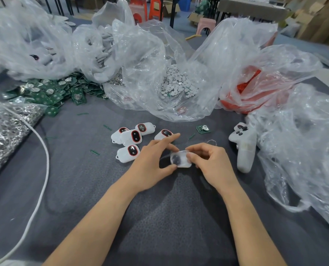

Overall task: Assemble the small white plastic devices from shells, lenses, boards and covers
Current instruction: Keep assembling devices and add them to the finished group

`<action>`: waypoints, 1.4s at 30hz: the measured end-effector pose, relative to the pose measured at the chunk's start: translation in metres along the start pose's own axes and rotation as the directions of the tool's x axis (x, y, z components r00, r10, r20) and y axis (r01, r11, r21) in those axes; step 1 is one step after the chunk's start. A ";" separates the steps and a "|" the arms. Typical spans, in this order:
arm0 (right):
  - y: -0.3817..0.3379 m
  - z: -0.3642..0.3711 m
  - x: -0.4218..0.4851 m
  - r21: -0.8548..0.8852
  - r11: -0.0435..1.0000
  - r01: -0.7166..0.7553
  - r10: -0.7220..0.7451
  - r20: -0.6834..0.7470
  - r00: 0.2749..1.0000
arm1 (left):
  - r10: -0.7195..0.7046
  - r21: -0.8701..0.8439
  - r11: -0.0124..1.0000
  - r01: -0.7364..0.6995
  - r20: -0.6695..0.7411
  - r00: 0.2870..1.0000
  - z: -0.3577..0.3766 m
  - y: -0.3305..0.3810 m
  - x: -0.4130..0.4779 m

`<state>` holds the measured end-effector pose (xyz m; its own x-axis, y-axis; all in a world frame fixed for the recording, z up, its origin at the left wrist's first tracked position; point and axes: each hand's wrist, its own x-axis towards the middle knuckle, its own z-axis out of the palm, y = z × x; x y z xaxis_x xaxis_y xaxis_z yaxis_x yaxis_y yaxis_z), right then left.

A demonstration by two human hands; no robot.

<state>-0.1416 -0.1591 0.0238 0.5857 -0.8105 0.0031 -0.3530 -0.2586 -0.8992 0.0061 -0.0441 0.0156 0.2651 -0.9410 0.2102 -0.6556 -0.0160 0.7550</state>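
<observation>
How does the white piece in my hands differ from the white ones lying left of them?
The held piece shows a plain pale face; the five lying pieces each show a dark window ringed red. The held piece is pinched between left hand and right hand; the lying pieces rest loose on the mat. Both are white, rounded shells.

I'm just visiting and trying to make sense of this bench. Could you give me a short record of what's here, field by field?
Held: white shell, pinched by left hand and right hand
Done: five finished devices, beside the left hand
Boards: green boards heaped far left; one loose board mid-table
Bags: white discs; red parts
Other: white controller, right side
</observation>
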 end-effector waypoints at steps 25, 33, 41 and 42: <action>-0.001 0.008 -0.001 -0.296 0.945 0.136 -0.151 -0.027 0.988 | 0.085 0.031 0.996 -0.083 -0.064 0.994 0.006 -0.003 0.002; 0.003 0.004 0.001 -0.186 0.979 0.089 -0.110 -0.103 0.989 | 0.061 0.029 0.998 -0.059 -0.069 0.996 0.006 -0.002 0.002; 0.002 0.010 0.001 -0.282 0.944 0.174 -0.213 -0.112 0.971 | 0.168 0.082 0.984 -0.159 -0.117 0.979 0.008 0.002 -0.002; 0.001 0.010 0.000 -0.281 0.942 0.186 -0.225 -0.112 0.968 | 0.206 0.078 0.978 -0.195 -0.167 0.964 0.005 0.003 -0.003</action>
<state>-0.1347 -0.1543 0.0183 0.5645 -0.7853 0.2543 -0.4281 -0.5419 -0.7232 0.0001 -0.0430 0.0145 0.2388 -0.8542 0.4618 -0.7480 0.1415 0.6485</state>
